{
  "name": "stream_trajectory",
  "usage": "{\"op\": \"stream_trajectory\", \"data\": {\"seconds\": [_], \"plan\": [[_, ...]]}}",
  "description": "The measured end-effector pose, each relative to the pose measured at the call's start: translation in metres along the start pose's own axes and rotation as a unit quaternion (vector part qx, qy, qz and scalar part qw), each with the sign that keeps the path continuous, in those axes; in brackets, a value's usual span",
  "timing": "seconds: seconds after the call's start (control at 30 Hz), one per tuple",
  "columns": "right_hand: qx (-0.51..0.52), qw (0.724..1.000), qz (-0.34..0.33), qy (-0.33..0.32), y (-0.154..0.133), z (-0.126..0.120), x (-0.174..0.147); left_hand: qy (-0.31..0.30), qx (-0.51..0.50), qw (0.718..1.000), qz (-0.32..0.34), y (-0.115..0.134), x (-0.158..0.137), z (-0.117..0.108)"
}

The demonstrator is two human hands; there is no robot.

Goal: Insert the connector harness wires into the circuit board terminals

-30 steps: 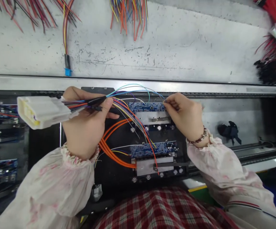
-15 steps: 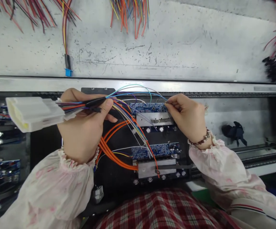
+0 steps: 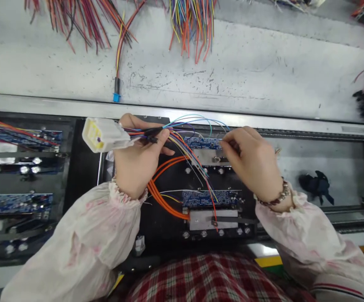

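My left hand point(image 3: 139, 165) is closed around a wire harness point(image 3: 153, 131) at its black-wrapped part. A white plastic connector point(image 3: 108, 135) juts out to the left of that hand, its open end facing left and partly up. Loose coloured wires fan out to the right, and an orange-red one point(image 3: 213, 209) hangs down over the lower board. My right hand point(image 3: 252, 157) pinches at the end of a thin blue wire point(image 3: 215, 121) that arches across from the harness; the fingers hide its tip. Beneath the hands is an upper blue circuit board point(image 3: 200, 142), beside the right fingertips.
A lower circuit board point(image 3: 211, 198) and thick orange cables point(image 3: 167, 206) sit in the black housing. More boards point(image 3: 16, 203) lie left. Wire bundles point(image 3: 191, 29) and a blue-ended lead point(image 3: 116, 96) rest on the metal surface behind. A black item point(image 3: 315, 184) lies right.
The whole view has shifted, so most things appear further right. The white connector has turned, showing more of its open end. Both hands keep their hold, and the right one has dipped slightly.
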State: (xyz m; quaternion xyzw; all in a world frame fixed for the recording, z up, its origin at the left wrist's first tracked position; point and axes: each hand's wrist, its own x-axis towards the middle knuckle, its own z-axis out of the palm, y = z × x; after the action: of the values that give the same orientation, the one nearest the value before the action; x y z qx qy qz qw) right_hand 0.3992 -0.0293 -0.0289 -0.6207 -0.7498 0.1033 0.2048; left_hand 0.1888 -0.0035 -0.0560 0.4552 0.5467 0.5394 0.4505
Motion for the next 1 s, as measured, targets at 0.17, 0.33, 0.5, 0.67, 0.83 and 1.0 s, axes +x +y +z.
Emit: {"op": "stream_trajectory", "data": {"seconds": [0.17,0.33,0.5,0.67,0.83,1.0], "plan": [[0.046,0.999,-0.013,0.018,0.012,0.015,0.005,0.004,0.033,0.999,-0.020,0.001,0.000,0.000],[0.042,0.999,0.005,0.009,0.018,0.027,0.005,0.009,0.058,0.998,-0.008,0.001,0.000,-0.001],[0.039,0.999,0.006,0.009,0.018,0.026,0.004,0.023,0.037,0.999,-0.021,0.003,0.000,0.000],[0.041,0.999,0.009,0.008,0.020,0.029,0.004,-0.011,0.071,0.997,-0.040,-0.001,0.004,-0.006],[0.013,1.000,0.011,-0.014,0.017,0.026,0.008,-0.009,0.026,0.998,-0.057,-0.001,0.008,-0.005],[-0.075,0.996,-0.042,0.026,-0.009,0.001,-0.022,-0.015,-0.075,0.988,-0.137,0.015,-0.008,-0.001]]}}
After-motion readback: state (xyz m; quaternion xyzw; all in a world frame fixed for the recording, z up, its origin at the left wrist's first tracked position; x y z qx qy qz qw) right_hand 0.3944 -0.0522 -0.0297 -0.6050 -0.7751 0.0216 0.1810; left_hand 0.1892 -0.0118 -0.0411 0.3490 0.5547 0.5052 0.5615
